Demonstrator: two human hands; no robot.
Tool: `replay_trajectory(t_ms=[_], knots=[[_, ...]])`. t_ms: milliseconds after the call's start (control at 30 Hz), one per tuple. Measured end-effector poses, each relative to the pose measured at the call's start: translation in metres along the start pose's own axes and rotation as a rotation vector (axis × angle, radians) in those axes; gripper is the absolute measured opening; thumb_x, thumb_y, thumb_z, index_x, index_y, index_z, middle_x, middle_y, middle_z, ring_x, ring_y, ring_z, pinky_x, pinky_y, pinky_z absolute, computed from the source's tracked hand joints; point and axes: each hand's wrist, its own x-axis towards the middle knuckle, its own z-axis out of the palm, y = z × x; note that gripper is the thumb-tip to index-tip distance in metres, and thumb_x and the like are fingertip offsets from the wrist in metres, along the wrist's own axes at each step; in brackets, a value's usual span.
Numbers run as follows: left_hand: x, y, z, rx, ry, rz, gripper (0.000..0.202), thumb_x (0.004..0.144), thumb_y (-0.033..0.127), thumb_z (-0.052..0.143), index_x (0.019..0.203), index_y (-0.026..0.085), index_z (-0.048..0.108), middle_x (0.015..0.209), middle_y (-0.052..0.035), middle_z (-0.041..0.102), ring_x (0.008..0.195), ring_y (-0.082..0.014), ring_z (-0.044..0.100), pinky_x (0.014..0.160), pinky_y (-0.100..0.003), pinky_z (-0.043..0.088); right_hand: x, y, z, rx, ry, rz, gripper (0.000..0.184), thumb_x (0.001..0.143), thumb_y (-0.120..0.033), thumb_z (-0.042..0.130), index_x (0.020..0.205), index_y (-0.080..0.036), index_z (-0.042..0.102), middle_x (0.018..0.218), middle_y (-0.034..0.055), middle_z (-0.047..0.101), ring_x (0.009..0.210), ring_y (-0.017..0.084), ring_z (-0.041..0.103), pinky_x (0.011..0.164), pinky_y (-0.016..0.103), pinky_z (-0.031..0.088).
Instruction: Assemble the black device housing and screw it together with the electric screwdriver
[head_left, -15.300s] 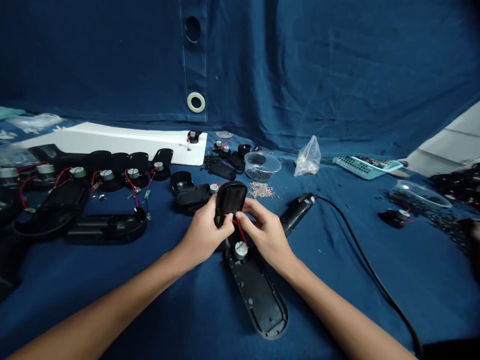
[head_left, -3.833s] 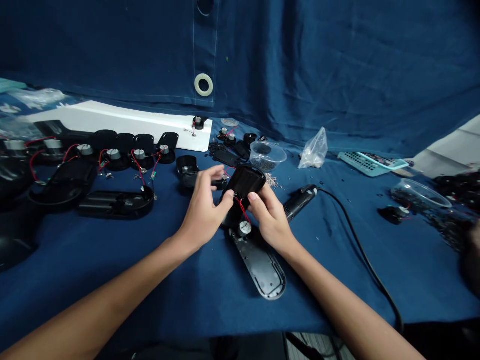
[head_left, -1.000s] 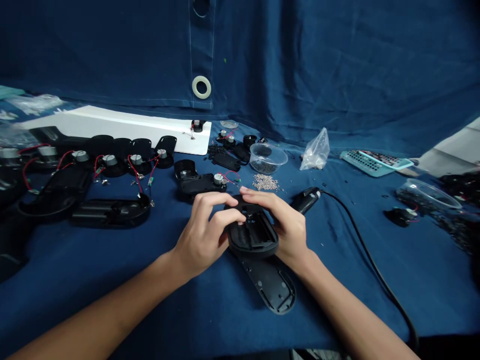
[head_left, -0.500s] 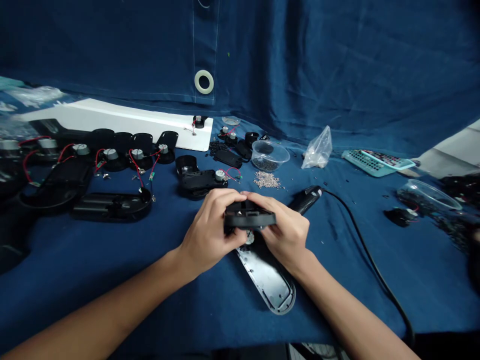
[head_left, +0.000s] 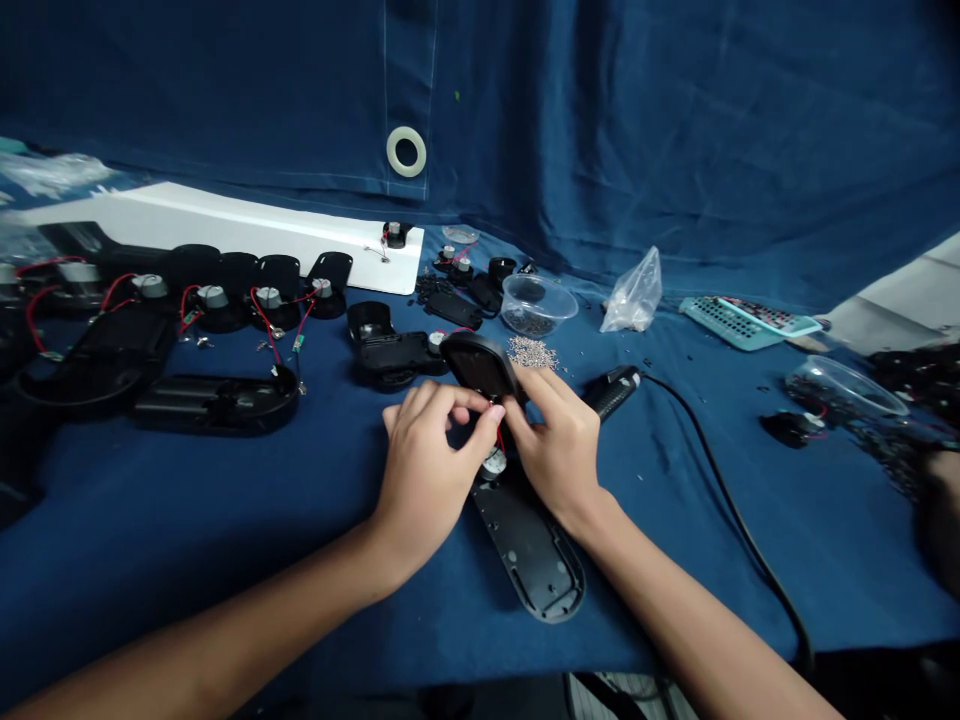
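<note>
My left hand (head_left: 431, 460) is closed in a pinch, thumb and forefinger meeting where a thin red wire (head_left: 501, 438) runs up from a small round motor (head_left: 494, 463). The fingertips hide the wire's upper end. My right hand (head_left: 559, 440) grips a black plastic cover (head_left: 480, 365) by its right edge, holding it tilted up with its hollow inner side toward me. Below both hands, a long black plastic housing (head_left: 536, 555) with a rounded end lies open on the blue cloth, the motor at its upper end.
A corded black tool (head_left: 611, 392) lies right of my hands, its cable (head_left: 720, 490) curving toward the front edge. Silver screws (head_left: 532, 352) are heaped beside a clear bowl (head_left: 538, 305). Several wired motor parts (head_left: 214, 300) line the left. A teal basket (head_left: 739, 322) stands at the right.
The black cover has tipped upright, showing its inside. My left hand has let go of its side and now pinches at the red wire; the right hand keeps its hold.
</note>
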Motion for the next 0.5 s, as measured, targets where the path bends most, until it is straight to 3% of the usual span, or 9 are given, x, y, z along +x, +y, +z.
replay_trajectory(t_ms=[200, 500], knots=[[0.0033, -0.0053, 0.0016, 0.014, 0.021, 0.088, 0.010, 0.089, 0.019, 0.058, 0.079, 0.019, 0.055, 0.080, 0.0004, 0.059, 0.080, -0.0168, 0.055, 0.077, -0.034, 0.036, 0.0015, -0.0030, 0.0024, 0.127, -0.019, 0.004, 0.027, 0.088, -0.014, 0.050, 0.108, -0.022, 0.066, 0.102, 0.0080, 0.066, 0.095, 0.021, 0.062, 0.086, 0.037, 0.051], [0.0010, -0.0080, 0.0042, 0.002, 0.011, 0.143, 0.012, 0.087, 0.014, 0.055, 0.078, 0.018, 0.049, 0.079, 0.0019, 0.055, 0.078, -0.0145, 0.052, 0.076, -0.032, 0.035, -0.0004, -0.0014, 0.0059, 0.361, -0.091, 0.102, 0.035, 0.083, -0.009, 0.050, 0.108, -0.025, 0.068, 0.110, 0.0016, 0.070, 0.097, 0.018, 0.065, 0.089, 0.033, 0.050]])
